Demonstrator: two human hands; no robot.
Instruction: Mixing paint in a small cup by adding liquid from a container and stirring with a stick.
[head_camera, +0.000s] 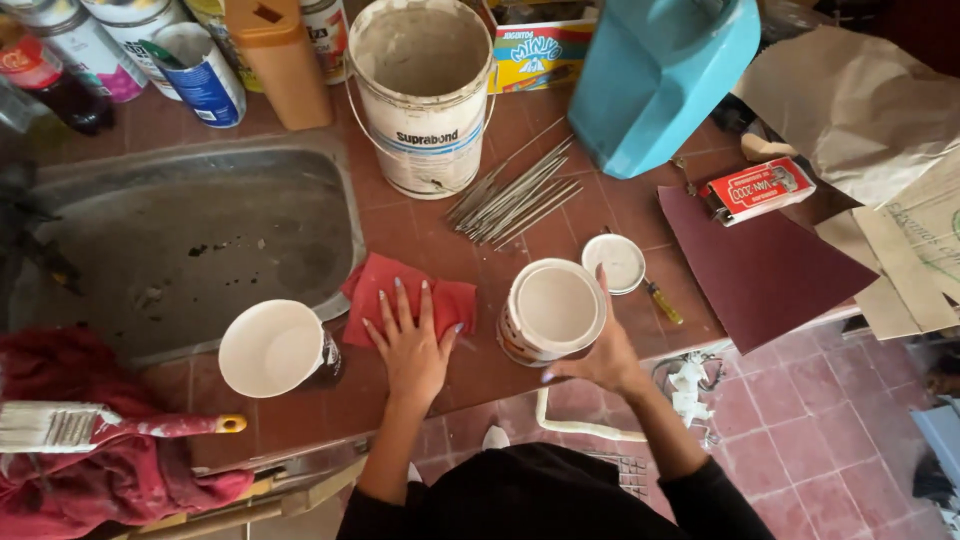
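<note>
- The worktop (300, 410) of red-brown tiles carries a steel sink (190, 240) sunk in at its far left.
- A white bucket (424, 95) stands upright just beyond the sink's right corner, mouth open.
- An open tin (552, 312) stands upright right of the sink, its long axis vertical and its mouth pointing up; its round lid (614, 262) lies just behind it.
- The red cloth (408, 300) lies flat between sink and tin, touching the sink's rim.
- The left hand (410, 345) presses flat on the cloth, fingers (398, 300) spread apart, pointing away from the person.
- The right hand (600, 355) grips the tin's near side, fingers clamped round it.
- A white cup (272, 348) stands at the sink's near edge.
</note>
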